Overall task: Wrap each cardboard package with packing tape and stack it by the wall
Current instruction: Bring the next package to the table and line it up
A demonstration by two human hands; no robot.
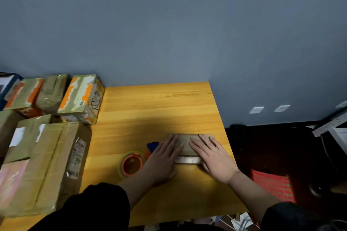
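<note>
At centre surface [159,110]: flat cardboard package [187,144], long axis nine-to-three. We pressed our left hand [162,157] and right hand [212,155] flat on it, fingers straight; stacked packages [82,97] lay toward ten o'clock; tape roll [131,163] beside left hand.

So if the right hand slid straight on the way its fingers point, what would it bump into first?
Probably nothing soon. The right hand lies flat on the small cardboard package, fingers pointing toward the wall. Past the package, only bare table shows before the wall.

No text legible. Orange-white box [81,97] carries barcode sticker and handwritten marks, unreadable; big carton [47,165] label too blurred.
</note>
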